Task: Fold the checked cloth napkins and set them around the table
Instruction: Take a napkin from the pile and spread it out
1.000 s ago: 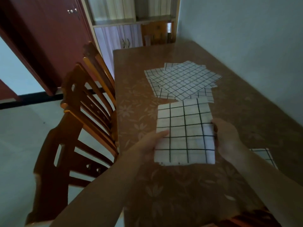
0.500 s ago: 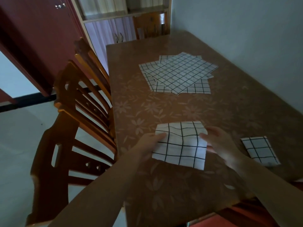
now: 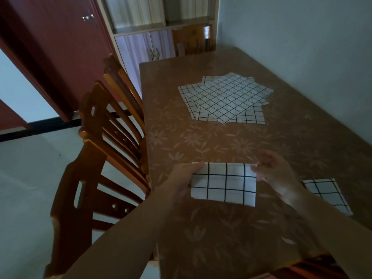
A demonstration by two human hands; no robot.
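A white napkin with a black check [image 3: 223,184] lies folded into a wide strip near the table's front edge. My left hand [image 3: 184,178] pinches its left end, thumb on top. My right hand [image 3: 274,172] holds its right end at the fold. A small folded napkin [image 3: 327,195] lies flat to the right of my right forearm. A loose pile of several unfolded checked napkins [image 3: 225,99] is spread out farther back on the table.
The brown table [image 3: 181,135] has a flower-patterned cover. Wooden chairs [image 3: 112,125] stand tight along its left side, and another chair [image 3: 191,40] stands at the far end. A wall runs close along the right; a cabinet stands behind.
The napkin I held up as a tall rectangle has come down onto the table and been folded in half into a shorter strip. Both hands stayed at its ends.
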